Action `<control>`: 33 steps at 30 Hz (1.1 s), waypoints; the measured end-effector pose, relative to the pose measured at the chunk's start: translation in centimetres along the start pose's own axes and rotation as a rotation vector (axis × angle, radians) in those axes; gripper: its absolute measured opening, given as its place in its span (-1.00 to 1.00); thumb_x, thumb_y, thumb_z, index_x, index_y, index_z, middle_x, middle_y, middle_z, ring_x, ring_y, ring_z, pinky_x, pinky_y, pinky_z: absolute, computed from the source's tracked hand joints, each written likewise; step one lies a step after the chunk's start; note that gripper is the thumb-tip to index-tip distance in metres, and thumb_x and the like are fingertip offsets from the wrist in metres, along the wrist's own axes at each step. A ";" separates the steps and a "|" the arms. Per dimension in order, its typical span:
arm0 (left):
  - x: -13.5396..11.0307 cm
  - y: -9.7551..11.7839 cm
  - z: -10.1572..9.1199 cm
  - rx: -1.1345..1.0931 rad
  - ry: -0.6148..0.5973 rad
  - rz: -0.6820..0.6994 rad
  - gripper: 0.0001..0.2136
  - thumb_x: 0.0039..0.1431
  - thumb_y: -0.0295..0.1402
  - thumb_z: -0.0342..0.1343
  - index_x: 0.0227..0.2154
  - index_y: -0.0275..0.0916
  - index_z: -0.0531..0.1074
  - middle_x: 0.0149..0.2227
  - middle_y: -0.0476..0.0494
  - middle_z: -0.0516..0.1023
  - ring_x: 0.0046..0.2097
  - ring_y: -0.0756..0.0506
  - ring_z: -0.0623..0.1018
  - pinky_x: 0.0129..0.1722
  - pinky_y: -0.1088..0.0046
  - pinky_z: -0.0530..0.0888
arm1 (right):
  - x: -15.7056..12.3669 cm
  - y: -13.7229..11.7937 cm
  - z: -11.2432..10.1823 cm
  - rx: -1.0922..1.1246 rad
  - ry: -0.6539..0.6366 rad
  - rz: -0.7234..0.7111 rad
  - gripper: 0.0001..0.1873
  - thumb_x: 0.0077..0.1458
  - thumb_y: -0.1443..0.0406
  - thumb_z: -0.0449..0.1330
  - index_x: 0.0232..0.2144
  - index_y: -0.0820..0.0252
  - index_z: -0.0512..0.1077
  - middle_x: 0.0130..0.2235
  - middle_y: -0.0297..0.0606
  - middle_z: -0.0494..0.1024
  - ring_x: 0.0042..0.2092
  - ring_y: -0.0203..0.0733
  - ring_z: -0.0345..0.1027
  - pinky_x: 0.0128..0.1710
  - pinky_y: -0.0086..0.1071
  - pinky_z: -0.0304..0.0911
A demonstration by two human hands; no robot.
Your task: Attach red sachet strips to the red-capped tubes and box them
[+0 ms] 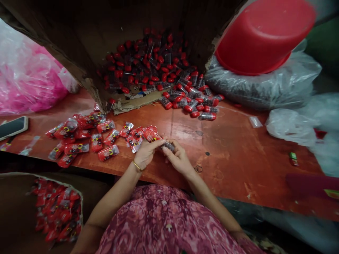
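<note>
My left hand (pixel 145 154) and my right hand (pixel 178 157) meet at the near edge of the red-brown table (pixel 233 151). Their fingers are pinched together on a small clear tube with dark contents (pixel 168 145) and a red printed packet (pixel 151 135). A gold bangle circles my left wrist. Just left of my hands lie several filled red packets (pixel 87 135), spread over the table. Farther back, a heap of red-capped tubes (pixel 156 70) spills out of a torn cardboard box (pixel 87 38) onto the table.
A phone (pixel 13 127) lies at the table's left edge, beside a pink plastic bag (pixel 26 81). A red basin (pixel 265 35) rests upside down on a clear bag of dark goods (pixel 265 86). White bags (pixel 299 127) sit at right. A box of red packets (pixel 58 211) stands lower left.
</note>
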State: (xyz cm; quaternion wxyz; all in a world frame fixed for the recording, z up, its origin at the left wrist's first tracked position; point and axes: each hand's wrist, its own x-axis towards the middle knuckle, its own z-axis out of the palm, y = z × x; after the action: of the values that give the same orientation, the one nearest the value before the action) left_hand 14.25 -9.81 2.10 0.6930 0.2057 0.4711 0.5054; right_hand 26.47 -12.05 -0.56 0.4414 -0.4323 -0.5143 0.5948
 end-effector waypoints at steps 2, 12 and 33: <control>0.0 0.1 -0.2 0.003 -0.017 -0.010 -0.78 -0.35 -0.47 0.33 -0.51 -0.28 0.50 -0.51 0.03 0.55 -0.40 0.05 0.49 -0.29 0.52 0.40 | 0.1 -0.1 0.0 -0.045 -0.007 -0.021 -0.70 0.05 0.07 0.14 -0.27 0.13 0.29 -0.39 -0.39 0.31 -0.51 -0.41 0.13 -0.63 -0.53 0.15; -0.2 -0.3 0.4 -0.079 -0.038 0.045 -0.68 -0.26 -0.19 0.32 -0.50 -0.33 0.45 -0.59 0.02 0.45 -0.61 0.10 0.34 -0.69 0.59 0.27 | 0.2 -0.2 0.9 0.155 -0.003 0.006 -0.59 0.02 -0.01 0.15 -0.19 0.10 0.25 -0.44 -0.43 0.38 -0.57 -0.41 0.22 -0.52 -0.46 0.24; 0.2 4.4 -5.8 -0.097 0.187 -0.063 -0.81 -0.01 -0.22 0.20 -0.46 -0.25 0.45 -0.40 -0.11 0.60 -0.32 -0.02 0.58 -0.23 0.45 0.47 | 8.2 -1.0 -3.8 -0.997 0.151 -0.401 -0.56 0.07 0.00 0.06 -0.19 0.23 0.37 -0.21 -0.06 0.48 -0.18 -0.07 0.30 -0.14 -0.20 0.21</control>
State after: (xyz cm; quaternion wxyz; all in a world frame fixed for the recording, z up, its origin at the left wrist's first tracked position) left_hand 7.10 -8.94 2.60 0.6706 0.1090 0.5151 0.5226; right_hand 28.33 -3.11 -0.47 0.3233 -0.5243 -0.7733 0.1502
